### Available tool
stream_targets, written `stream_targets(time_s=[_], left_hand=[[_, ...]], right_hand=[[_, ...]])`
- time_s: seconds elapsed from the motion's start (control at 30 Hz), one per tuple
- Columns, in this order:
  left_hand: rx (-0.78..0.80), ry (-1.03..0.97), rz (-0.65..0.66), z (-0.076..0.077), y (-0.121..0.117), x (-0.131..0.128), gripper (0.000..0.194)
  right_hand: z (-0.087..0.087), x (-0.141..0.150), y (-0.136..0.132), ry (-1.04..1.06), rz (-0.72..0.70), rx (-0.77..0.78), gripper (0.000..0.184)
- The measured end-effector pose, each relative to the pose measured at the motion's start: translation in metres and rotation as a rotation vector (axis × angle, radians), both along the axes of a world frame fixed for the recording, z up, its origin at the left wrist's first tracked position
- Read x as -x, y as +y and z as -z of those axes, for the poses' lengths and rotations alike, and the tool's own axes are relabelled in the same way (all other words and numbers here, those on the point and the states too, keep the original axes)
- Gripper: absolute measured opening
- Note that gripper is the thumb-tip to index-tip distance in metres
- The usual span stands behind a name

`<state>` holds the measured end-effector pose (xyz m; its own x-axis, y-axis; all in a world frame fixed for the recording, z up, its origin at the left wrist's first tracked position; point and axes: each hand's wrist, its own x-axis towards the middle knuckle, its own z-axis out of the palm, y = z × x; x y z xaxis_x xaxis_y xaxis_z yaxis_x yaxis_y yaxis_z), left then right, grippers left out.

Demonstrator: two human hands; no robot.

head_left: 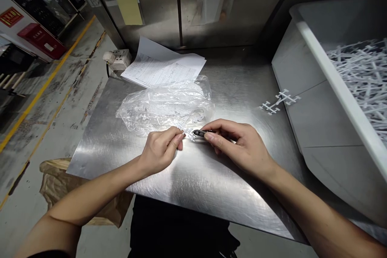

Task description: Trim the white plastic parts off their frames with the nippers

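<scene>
Over the middle of the steel table, my left hand [165,147] pinches a branched white plastic sprue [190,133] between thumb and fingers. My right hand [238,141] is closed around a small dark clipper [200,133]. The clipper's tip points left and meets the right side of the sprue; whether its jaws are open is too small to tell. Just behind both hands lies a clear plastic bag [163,102] with small white pieces inside. Another branched white sprue [279,101] rests to the right, beside the large bin.
A large grey bin [308,36] full of white plastic sprues stands on the right. Printed sheets [163,66] and a power socket [121,59] are at the back of the steel table [99,141]. A brown paper bag [60,181] sits below the table's left edge.
</scene>
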<state>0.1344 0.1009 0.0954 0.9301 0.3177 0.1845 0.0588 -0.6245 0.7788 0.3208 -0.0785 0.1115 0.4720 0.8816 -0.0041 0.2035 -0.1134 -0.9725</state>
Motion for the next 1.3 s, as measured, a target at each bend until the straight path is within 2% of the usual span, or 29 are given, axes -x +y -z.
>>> stream_targets(time_s=[0.13,0.5,0.77,0.97,1.1,1.3], left_hand=[[-0.016,-0.011,-0.002,0.000,0.000,0.000,0.028],[-0.124,-0.097,0.018,0.002,0.000,-0.001,0.028],[-0.141,-0.067,-0.017,0.005,-0.002,-0.002,0.023],[-0.148,-0.018,-0.030,0.005,-0.001,-0.002,0.022],[-0.143,-0.061,0.020,0.006,0.000,-0.002,0.021],[-0.281,-0.220,0.133,0.008,-0.002,-0.003,0.023]], right_hand=[[-0.002,0.002,-0.001,-0.006,-0.040,-0.004,0.017],[-0.003,0.007,-0.001,-0.101,-0.032,-0.004,0.016],[0.004,0.014,-0.001,0.014,-0.006,0.032,0.022],[0.001,0.014,0.002,0.149,0.012,0.027,0.027],[0.001,0.011,0.003,0.118,0.082,-0.003,0.025],[0.005,0.010,0.004,0.018,0.141,-0.014,0.022]])
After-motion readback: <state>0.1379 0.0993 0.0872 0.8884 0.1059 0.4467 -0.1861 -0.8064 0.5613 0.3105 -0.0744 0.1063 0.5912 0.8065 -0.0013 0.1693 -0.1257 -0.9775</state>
